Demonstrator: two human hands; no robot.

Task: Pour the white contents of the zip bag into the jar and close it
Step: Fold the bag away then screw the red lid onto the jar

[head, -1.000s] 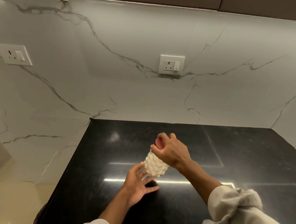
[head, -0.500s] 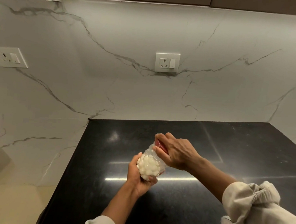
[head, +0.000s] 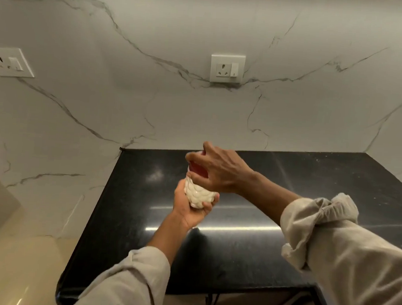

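Gripping from below, the person's left hand (head: pixel 189 210) cupped the base of a small clear plastic jar packed with white round pieces (head: pixel 198 195), its fingers curled snugly round the bottom and lower side so that the jar was lifted clear of the surface. The jar was tilted, its top leaning away from the person and a little toward the wall. Over that top the right hand (head: pixel 220 170) was clamped, fingers and thumb closed tight round a red round lid (head: pixel 197 169); only a sliver of red showed between them, so I could not tell whether the lid sat fully home on the jar's mouth. Both hands were held above the glossy black stone countertop (head: pixel 248 239), over its middle, with neither hand nor jar touching it. A bright strip of light reflected across the stone just beneath them. Loose beige sleeves (head: pixel 327 235) were rolled back, bunched at the right forearm and near the left elbow. Behind stood a white marble wall with grey veining (head: pixel 151 106), carrying a white socket plate (head: pixel 227 68) straight ahead and a second white switch plate (head: pixel 11 62) off to the left.
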